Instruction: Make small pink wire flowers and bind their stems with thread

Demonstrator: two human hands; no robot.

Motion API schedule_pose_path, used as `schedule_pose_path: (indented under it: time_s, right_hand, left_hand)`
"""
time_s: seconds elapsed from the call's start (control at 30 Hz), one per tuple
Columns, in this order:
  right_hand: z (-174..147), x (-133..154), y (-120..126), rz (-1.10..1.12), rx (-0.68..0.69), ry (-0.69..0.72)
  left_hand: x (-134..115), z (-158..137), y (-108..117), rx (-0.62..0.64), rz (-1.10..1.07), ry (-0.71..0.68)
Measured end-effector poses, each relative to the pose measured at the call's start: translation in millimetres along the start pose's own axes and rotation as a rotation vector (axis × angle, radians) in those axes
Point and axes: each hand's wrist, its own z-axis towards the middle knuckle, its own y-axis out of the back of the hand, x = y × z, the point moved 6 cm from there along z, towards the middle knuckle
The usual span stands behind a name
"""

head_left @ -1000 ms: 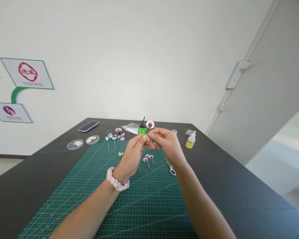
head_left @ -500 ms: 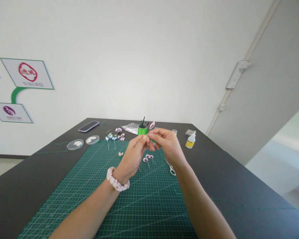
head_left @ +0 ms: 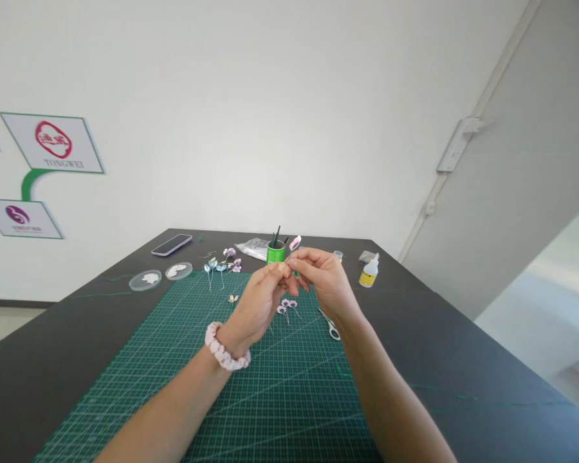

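Note:
A pink wire-stemmed petal [head_left: 295, 243] stands up above my fingertips, its thin stem running down between both hands. My left hand [head_left: 263, 292], with a pale scrunchie [head_left: 222, 347] at the wrist, is closed in a pinch low on the stem. Just to its right, my right hand [head_left: 323, 280] pinches the stem below the petal with thumb and forefinger. The fingers hide most of the stem. Beneath the hands, several pink loop petals [head_left: 285, 305] with wire stems lie on the green cutting mat [head_left: 183, 373].
White-handled scissors [head_left: 334, 332] lie right of the hands, and a glue bottle [head_left: 368, 275] stands farther right. Behind are a green can [head_left: 275, 253] holding dark sticks and a plastic bag [head_left: 253, 249]. Blue flowers [head_left: 214, 265], two shallow dishes [head_left: 136, 283] and a phone [head_left: 172, 244] sit left.
The pink petal has turned slightly about its stem and now shows a different side. Both hands stay almost in the same place, still pinching.

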Motion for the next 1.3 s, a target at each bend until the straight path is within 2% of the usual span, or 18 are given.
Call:
schedule_pose_path:
  time_s: [0.17,0.27,0.4,0.53,0.63,0.97,1.3]
  right_hand:
    - [-1.3,3.0,-2.0,0.004,0.014,0.023]
    - [-2.2,2.9,-1.6,-0.002,0.015,0.024]
    - [-2.0,2.5,3.9,-0.083,-0.05,0.021]
    - [-1.4,2.1,6.9,-0.156,-0.099,0.019]
    - [-1.5,3.1,5.5,-0.177,-0.106,0.021]
    - [-2.0,4.6,5.6,-0.218,-0.117,0.027]
    - [-1.4,4.7,7.7,-0.232,-0.12,0.01]
  left_hand:
    - [0.7,0.8,0.6,0.008,0.028,0.001]
    - [-3.4,1.7,3.2,0.013,0.119,-0.056]
    - [-15.2,0.2,13.8,-0.112,0.36,-0.188]
    - [-23.1,-3.1,17.6,-0.227,0.659,-0.22]
    - [-27.7,-5.1,15.6,-0.269,0.779,-0.267]
    - [-31.5,-6.3,15.3,-0.281,0.838,-0.325]
    - [-31.3,-6.2,18.9,-0.306,0.833,-0.325]
